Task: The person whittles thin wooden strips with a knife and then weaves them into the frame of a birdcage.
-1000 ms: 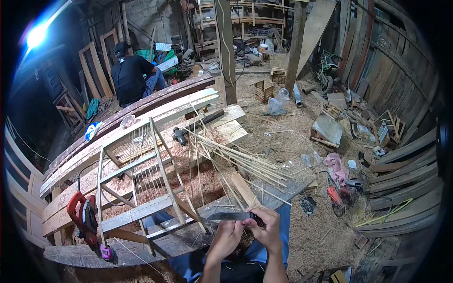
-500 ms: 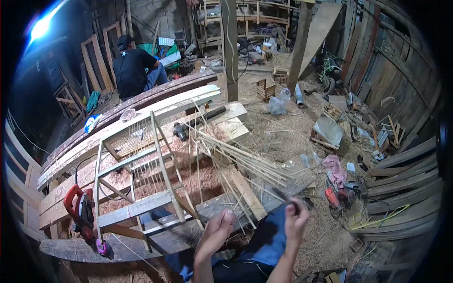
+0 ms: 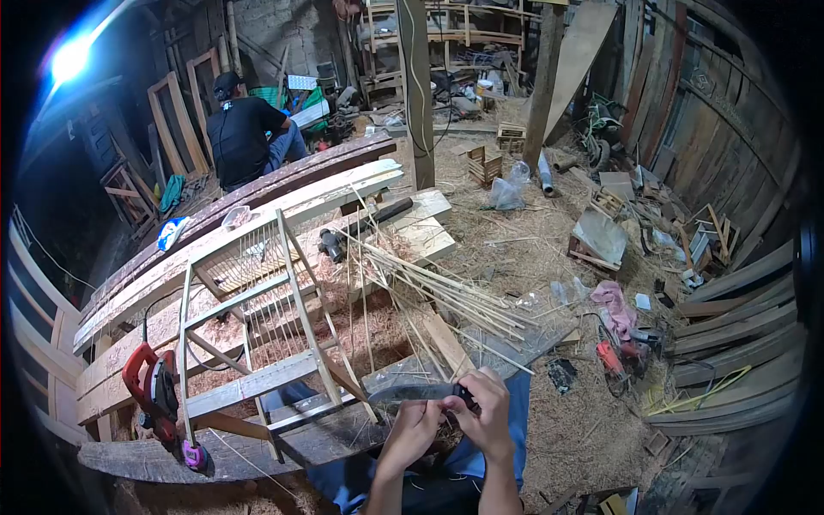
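Observation:
My right hand (image 3: 486, 412) grips the dark handle of a knife (image 3: 408, 392), its broad blade pointing left above the wooden bench (image 3: 318, 442). Close by on the left, my left hand (image 3: 412, 438) is closed, fingers bent under the blade; what it pinches, if anything, is hidden. Thin wooden sticks (image 3: 446, 287) lie in a loose bundle just beyond my hands, beside a short board (image 3: 446, 343). A wooden frame with thin spindles (image 3: 300, 309) stands on the bench to the left. Behind the sticks rests a hammer (image 3: 330, 245).
At the left stand a red power tool (image 3: 150, 390) and a purple tape measure (image 3: 195, 455). Another person (image 3: 245, 129) sits beyond the long planks (image 3: 283, 202). A wooden post (image 3: 415, 103) rises behind the bench. Red tools (image 3: 611, 356) and a pink cloth (image 3: 613, 307) lie on the right.
My right hand has swung left and down with the knife, from blurred on the right to beside my left hand. The two hands, previously apart, are now close together.

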The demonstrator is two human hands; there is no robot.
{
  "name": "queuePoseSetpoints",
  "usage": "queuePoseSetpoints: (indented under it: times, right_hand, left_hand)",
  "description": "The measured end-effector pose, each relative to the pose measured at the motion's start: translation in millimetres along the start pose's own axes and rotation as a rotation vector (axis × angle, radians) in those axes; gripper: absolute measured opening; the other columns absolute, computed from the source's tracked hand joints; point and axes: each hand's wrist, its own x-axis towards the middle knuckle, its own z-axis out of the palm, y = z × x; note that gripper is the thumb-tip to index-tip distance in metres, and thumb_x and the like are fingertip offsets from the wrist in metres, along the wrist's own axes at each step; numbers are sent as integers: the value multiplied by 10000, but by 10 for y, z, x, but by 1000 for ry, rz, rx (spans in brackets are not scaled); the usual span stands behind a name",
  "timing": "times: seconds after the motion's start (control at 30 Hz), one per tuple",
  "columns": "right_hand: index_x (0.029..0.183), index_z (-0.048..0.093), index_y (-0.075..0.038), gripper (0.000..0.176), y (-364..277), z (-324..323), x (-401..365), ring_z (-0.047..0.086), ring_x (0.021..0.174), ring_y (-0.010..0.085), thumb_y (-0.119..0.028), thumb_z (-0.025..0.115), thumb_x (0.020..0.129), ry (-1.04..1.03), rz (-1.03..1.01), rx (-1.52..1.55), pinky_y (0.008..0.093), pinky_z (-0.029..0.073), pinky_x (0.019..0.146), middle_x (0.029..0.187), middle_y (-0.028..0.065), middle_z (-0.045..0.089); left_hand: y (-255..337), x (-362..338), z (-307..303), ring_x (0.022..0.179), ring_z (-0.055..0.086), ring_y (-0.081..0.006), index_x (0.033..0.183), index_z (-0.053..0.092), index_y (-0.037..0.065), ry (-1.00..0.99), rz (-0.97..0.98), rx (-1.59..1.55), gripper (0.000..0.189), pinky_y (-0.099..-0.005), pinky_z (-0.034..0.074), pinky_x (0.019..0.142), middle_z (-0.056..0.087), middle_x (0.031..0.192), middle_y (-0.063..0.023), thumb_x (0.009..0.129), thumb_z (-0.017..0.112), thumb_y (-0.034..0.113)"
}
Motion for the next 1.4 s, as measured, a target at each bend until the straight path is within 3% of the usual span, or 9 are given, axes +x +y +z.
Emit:
queuePoseSetpoints:
  times: [0.13, 0.2, 0.3, 0.6, 0.7, 0.77, 0.97, 1.3, 1.4]
  right_hand:
    - [849, 676, -41, 391, 33, 35, -24, 594, 736, 314, -421, 769, 849, 6, -16, -15, 401, 446, 681, 766, 107, 639]
    - [845, 680, -47, 382, 63, 64, -23, 595, 726, 314, -417, 775, 843, 6, -20, -7, 396, 441, 679, 757, 102, 637]
    - [828, 689, -53, 365, 83, 51, -42, 596, 694, 313, -405, 787, 829, 39, -31, 71, 392, 429, 666, 745, 97, 637]
    - [802, 696, -73, 391, 341, -84, -85, 588, 656, 301, -440, 826, 763, 72, -77, -77, 386, 413, 650, 720, 72, 633]
    - [794, 685, -78, 404, 608, -169, -140, 572, 648, 302, -469, 773, 840, 286, -18, -236, 417, 411, 647, 713, 65, 619]
    - [821, 661, -23, 537, 865, -368, -261, 555, 648, 330, -549, 671, 926, 415, 353, -273, 433, 403, 619, 722, 130, 596]
    - [834, 663, -12, 500, 535, -321, -151, 556, 640, 306, -502, 749, 885, 386, 86, -101, 413, 408, 617, 682, 104, 557]
    - [849, 692, -29, 405, 118, 66, -33, 589, 656, 331, -416, 807, 814, -8, -10, -14, 389, 431, 648, 701, 108, 609]
    - [864, 709, -27, 395, 160, 24, -57, 620, 682, 326, -394, 828, 783, 8, 21, 41, 382, 452, 660, 739, 110, 652]
  left_hand:
    - [61, -1, -24, 644, 492, -73, 947, 600, 2, -8, -14, 105, 293, -294, 413, 552, 507, 707, 13, 1073, 465, 229]
    - [216, -48, 21, 693, 607, -201, 915, 638, -67, 73, 175, 225, 305, -402, 492, 687, 616, 759, -219, 1031, 482, 167]
    - [135, -26, 24, 581, 570, -227, 870, 613, -66, 131, 389, 332, 229, -404, 451, 583, 591, 671, -172, 1003, 531, 101]
    - [320, -64, 63, 678, 627, -429, 933, 645, -46, 136, 399, 471, 210, -424, 485, 618, 591, 762, -283, 1012, 568, 133]
    - [471, -88, 17, 553, 513, -308, 938, 607, -28, 252, 227, 394, 236, -399, 451, 581, 519, 675, -230, 1039, 557, 180]
    - [392, -121, -65, 570, 402, -183, 930, 573, -8, 242, 296, 266, 275, -362, 412, 565, 435, 635, -145, 1067, 524, 225]
    - [282, 38, -95, 588, 337, -17, 882, 549, 69, 121, 104, 101, 366, -229, 286, 508, 387, 674, 81, 1105, 452, 342]
    - [215, -28, 14, 813, 593, -126, 1050, 658, -46, 156, 17, 31, 224, -337, 492, 747, 684, 850, -85, 1037, 524, 133]
    - [167, -26, 7, 862, 674, -212, 1011, 666, -57, 91, 213, 236, 196, -362, 507, 786, 707, 896, -169, 1014, 545, 98]
